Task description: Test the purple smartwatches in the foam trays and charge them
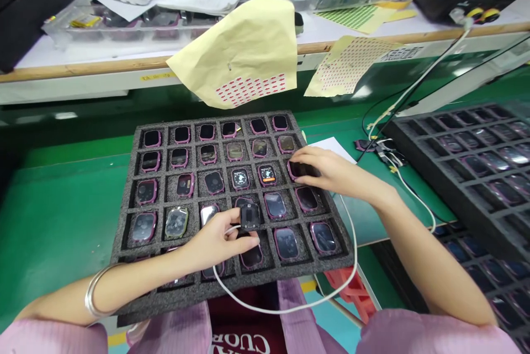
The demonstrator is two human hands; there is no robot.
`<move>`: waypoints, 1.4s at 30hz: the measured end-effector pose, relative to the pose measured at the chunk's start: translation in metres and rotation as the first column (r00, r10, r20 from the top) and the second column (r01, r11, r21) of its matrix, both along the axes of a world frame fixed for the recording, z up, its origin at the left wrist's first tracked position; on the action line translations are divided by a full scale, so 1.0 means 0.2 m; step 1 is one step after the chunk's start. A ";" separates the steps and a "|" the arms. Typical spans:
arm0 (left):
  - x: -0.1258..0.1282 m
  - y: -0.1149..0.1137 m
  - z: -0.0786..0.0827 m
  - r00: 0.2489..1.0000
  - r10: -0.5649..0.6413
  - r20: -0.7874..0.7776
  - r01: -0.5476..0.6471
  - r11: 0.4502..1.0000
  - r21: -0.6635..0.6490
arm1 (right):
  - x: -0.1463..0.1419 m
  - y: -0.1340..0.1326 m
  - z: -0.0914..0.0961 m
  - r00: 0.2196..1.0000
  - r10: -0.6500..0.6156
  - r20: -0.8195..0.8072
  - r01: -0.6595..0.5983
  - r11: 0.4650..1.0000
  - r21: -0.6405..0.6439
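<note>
A grey foam tray [120,243] with rows of square compartments lies before me, most holding a smartwatch with a purple case. My left hand [229,235] is closed on a small black square device [249,216] with a white cable [285,311], held above the lower middle compartments. That cable loops down past the tray's front edge and up its right side. At the right-hand column, the fingers of my right hand [321,169] are closed around a dark-screened smartwatch [298,169] at its compartment. Two watches near the middle, a lit watch [267,175] and its neighbour [240,179], show dial faces.
More foam trays of watches [476,149] are stacked at the right. Cables and small connectors [387,149] lie beside them on the green mat [74,188]. A shelf edge [124,69] runs across the back, with yellow sticker sheets [248,50] hanging over it.
</note>
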State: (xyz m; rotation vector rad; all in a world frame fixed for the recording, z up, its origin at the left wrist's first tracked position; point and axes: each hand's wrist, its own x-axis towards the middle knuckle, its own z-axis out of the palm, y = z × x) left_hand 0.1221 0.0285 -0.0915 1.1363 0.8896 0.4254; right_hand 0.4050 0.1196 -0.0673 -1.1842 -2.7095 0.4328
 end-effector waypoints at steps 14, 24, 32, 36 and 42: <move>0.00 -0.01 0.00 0.995 -0.076 0.071 0.078 0.997 -0.026 | -0.20 -0.27 0.15 0.942 -0.130 -0.310 0.139 0.990 0.006; 0.02 -0.04 -0.02 0.998 -0.012 0.061 0.010 0.999 0.036 | -0.42 -0.41 -0.01 0.961 0.110 -0.254 -0.121 0.992 -0.029; 0.03 -0.05 -0.04 0.979 0.124 0.164 -0.121 0.992 -0.028 | -0.41 -0.42 -0.10 0.901 0.095 -0.422 -0.156 0.982 -0.111; 0.02 -0.05 -0.02 0.968 0.137 0.209 -0.110 0.984 -0.138 | -0.41 -0.44 -0.13 0.873 0.101 -0.476 -0.146 0.987 -0.059; 0.02 -0.04 0.00 0.980 0.123 0.157 -0.102 0.985 -0.141 | -0.41 -0.45 -0.16 0.827 0.075 -0.558 -0.130 0.990 -0.060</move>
